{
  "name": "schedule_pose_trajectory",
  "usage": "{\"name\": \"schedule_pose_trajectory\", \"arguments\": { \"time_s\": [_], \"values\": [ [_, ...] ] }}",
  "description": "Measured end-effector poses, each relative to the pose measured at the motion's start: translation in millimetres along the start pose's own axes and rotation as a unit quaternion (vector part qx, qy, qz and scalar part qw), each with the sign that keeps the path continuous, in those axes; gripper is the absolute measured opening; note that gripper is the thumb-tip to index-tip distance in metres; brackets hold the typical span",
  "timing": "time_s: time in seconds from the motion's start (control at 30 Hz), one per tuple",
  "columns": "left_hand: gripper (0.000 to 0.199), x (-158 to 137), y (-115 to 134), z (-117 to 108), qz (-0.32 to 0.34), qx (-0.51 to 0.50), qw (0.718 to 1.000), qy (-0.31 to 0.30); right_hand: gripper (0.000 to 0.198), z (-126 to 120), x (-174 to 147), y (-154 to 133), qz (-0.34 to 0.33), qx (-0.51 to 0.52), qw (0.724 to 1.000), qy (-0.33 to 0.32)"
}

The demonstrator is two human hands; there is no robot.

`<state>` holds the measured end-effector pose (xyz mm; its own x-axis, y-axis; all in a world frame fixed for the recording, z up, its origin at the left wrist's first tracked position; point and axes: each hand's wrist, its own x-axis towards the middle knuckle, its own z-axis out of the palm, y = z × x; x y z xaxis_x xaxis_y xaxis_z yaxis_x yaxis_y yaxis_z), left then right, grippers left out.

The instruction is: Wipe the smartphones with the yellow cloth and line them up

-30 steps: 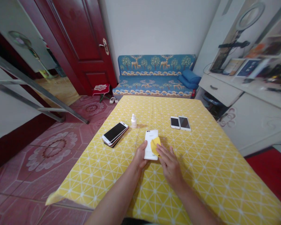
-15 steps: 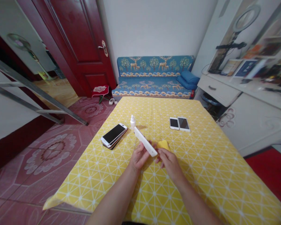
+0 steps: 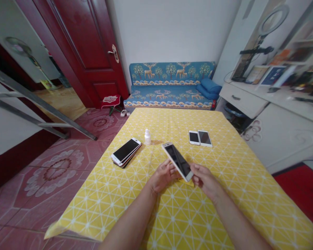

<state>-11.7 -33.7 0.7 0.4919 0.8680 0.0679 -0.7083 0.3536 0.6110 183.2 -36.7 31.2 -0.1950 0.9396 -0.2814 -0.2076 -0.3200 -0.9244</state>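
1. A second ago the phone (image 3: 177,160) lay back-up on the surface (image 3: 224,194) with my cloth pressed on it; half a second ago I had it tipped up on its edge. Now it is turned right over, dark screen facing up at me, held tilted in the air above the yellow tablecloth.

2. My left hand (image 3: 163,175) supports the phone from below and on its left edge, fingers curled against it. My right hand (image 3: 205,177) pinches the near corner, fingers closed on it.

3. The yellow cloth (image 3: 187,180) has all but vanished: only a small yellow bit peeks out under the phone's near end, by my right fingers. I cannot tell whether I am gripping it or it merely lies there.

4. To my mind, the flip means the back has had its wipe and the screen side is now turned up to the cloth.

5. Nothing else has shifted. The stack of phones (image 3: 126,152) sits to the left, the little white bottle (image 3: 147,136) just beyond it, and the two small white phones (image 3: 200,138) lie side by side further off on the right.
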Motion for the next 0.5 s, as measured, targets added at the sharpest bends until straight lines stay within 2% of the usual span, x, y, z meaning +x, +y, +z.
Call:
{"name": "schedule_pose_trajectory", "arguments": {
  "time_s": [0.03,0.07,0.1,0.23,0.37,0.5],
  "values": [
    [0.055,0.6,0.1,-0.4,0.000,0.002,1.000,0.000,0.039,-14.5,9.9,-6.4,-0.037,-0.026,0.997,0.065],
    [0.054,1.2,0.2,-1.0,-0.001,0.002,1.000,-0.001,0.036,-30.4,21.2,-13.7,-0.075,-0.055,0.982,0.163],
    [0.053,1.7,0.1,-1.5,-0.001,0.003,1.000,-0.001,0.033,-47.1,33.1,-21.4,-0.107,-0.080,0.954,0.267],
    [0.049,3.8,-0.6,-1.9,-0.008,0.009,1.000,0.000,0.015,-110.8,77.4,-48.7,-0.124,-0.108,0.893,0.418],
    [0.047,5.7,-1.1,-0.9,-0.012,0.013,1.000,0.007,0.008,-154.1,103.1,-56.3,-0.084,-0.172,0.842,0.505],
    [0.045,6.7,-2.1,-1.5,-0.011,0.013,1.000,0.018,0.013,-174.1,118.8,-51.4,-0.038,-0.247,0.819,0.516]
  ]
}}
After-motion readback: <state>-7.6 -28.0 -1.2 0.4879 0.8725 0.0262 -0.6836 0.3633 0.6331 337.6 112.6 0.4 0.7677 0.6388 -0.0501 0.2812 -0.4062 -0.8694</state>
